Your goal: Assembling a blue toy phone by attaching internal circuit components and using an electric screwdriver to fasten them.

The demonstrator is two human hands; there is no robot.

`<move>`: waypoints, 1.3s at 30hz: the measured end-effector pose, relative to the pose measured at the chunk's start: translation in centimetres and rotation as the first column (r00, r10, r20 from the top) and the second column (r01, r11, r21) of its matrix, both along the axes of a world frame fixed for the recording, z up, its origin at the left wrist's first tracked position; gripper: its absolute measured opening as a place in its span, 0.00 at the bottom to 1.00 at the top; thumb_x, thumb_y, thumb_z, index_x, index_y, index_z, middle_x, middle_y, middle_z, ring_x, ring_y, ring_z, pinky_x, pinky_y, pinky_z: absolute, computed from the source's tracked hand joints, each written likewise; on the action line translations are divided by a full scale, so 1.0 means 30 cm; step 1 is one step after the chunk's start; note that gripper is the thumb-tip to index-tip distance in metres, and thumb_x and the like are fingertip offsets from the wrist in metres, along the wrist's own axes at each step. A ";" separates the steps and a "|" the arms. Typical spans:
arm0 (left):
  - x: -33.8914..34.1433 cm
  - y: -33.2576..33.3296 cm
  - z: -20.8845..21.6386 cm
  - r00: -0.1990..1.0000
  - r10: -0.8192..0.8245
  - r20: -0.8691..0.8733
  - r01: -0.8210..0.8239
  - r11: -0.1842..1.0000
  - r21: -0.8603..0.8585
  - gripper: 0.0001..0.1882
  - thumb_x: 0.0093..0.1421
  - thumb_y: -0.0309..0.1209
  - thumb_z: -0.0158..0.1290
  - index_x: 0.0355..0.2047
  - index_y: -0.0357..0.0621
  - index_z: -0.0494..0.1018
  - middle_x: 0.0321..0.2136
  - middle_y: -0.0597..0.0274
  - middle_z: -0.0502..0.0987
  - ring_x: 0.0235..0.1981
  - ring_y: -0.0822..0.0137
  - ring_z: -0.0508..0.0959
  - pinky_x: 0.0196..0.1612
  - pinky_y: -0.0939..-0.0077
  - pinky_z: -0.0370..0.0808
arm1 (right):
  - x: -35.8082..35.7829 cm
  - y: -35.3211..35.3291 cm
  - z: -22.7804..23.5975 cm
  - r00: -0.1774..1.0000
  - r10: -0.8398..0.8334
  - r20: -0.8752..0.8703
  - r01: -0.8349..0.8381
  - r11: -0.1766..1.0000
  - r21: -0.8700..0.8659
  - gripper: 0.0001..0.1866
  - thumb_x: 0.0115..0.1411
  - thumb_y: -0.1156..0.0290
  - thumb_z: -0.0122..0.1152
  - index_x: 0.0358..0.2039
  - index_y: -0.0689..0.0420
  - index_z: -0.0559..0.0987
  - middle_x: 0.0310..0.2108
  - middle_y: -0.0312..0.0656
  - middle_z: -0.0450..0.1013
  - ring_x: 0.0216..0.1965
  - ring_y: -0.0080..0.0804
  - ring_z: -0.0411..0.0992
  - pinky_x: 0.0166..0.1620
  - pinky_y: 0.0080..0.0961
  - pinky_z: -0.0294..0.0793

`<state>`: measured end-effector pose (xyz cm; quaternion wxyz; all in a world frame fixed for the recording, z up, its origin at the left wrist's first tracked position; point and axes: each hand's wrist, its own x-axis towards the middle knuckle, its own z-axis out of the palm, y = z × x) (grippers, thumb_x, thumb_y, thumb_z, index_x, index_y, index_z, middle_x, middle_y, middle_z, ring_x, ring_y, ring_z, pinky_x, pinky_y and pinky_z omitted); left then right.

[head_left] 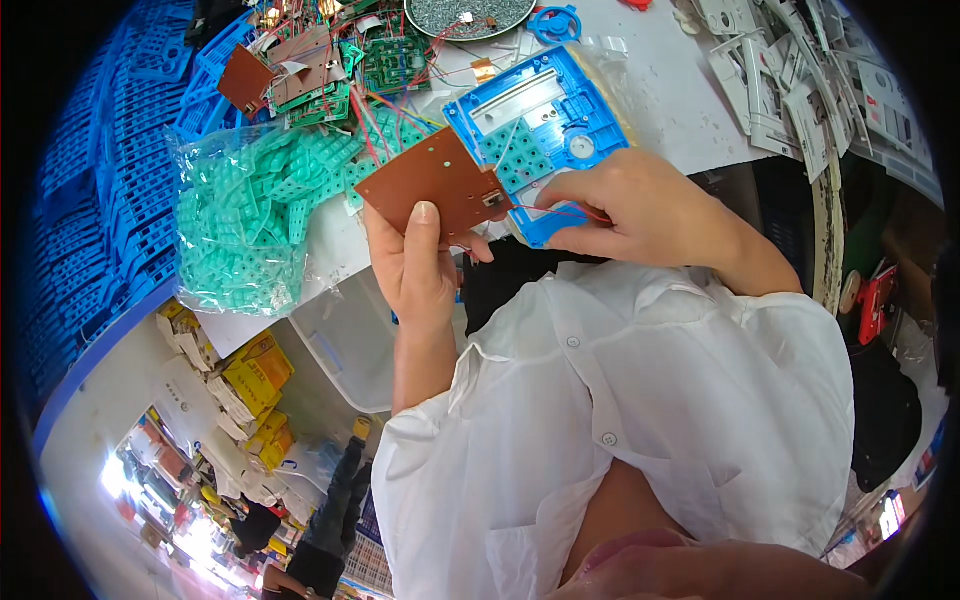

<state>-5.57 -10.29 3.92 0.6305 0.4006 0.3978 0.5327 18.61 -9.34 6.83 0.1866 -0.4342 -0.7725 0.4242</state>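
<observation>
My left hand (415, 265) grips a brown circuit board (432, 180) by its lower edge, thumb on its flat face. A small silver switch (492, 200) sits at the board's right corner. Thin red wires (560, 209) run from there to my right hand (645, 212), whose curled fingers close around them. Beneath that hand, a blue plastic casing (607, 115) lies open on the table. A green rubber keypad (520, 157) rests inside it, partly covered by the board. The fingertips of my right hand are close to the casing's near edge; whether they touch it I cannot tell.
A clear bag of green keypads (245, 225) lies left of my hands. Wired green circuit boards (395, 65) pile up behind, near a round tray (470, 18) of small metal parts. Blue casings (120, 150) stack at far left, white plastic parts (770, 85) at far right.
</observation>
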 end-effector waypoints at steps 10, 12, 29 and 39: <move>0.015 -0.069 0.063 0.965 -0.260 -0.021 0.258 0.964 -0.061 0.15 0.73 0.26 0.42 0.57 0.32 0.61 0.44 0.43 0.80 0.31 0.67 0.81 0.33 0.76 0.77 | 0.299 -0.004 0.007 0.858 0.425 -0.288 -0.492 0.841 -0.227 0.25 0.55 0.58 0.73 0.51 0.58 0.83 0.28 0.40 0.80 0.26 0.35 0.76 0.30 0.33 0.72; 0.024 -0.089 0.065 0.959 -0.280 -0.041 0.279 0.960 -0.038 0.14 0.73 0.25 0.42 0.56 0.32 0.60 0.44 0.43 0.80 0.32 0.67 0.80 0.36 0.73 0.78 | 0.464 -0.032 0.024 0.879 0.419 -0.227 -0.467 0.851 -0.241 0.38 0.52 0.53 0.77 0.59 0.62 0.79 0.34 0.38 0.80 0.31 0.30 0.75 0.35 0.28 0.73; 0.094 -0.111 0.034 0.954 -0.294 0.047 0.296 0.954 -0.038 0.13 0.73 0.23 0.42 0.55 0.32 0.61 0.45 0.44 0.80 0.33 0.67 0.79 0.36 0.72 0.77 | 0.088 -0.058 -0.040 0.777 -0.376 -0.505 -0.023 0.785 -0.620 0.11 0.67 0.66 0.65 0.36 0.62 0.83 0.24 0.36 0.74 0.23 0.18 0.68 0.27 0.21 0.64; 0.080 -0.161 -0.013 0.946 -0.320 -0.051 0.319 0.947 -0.025 0.12 0.71 0.21 0.46 0.53 0.31 0.64 0.38 0.53 0.80 0.30 0.74 0.77 0.35 0.80 0.75 | 0.277 -0.077 0.021 0.973 -0.226 -0.046 0.228 0.973 0.036 0.37 0.56 0.43 0.69 0.54 0.61 0.79 0.48 0.45 0.75 0.40 0.28 0.72 0.42 0.25 0.71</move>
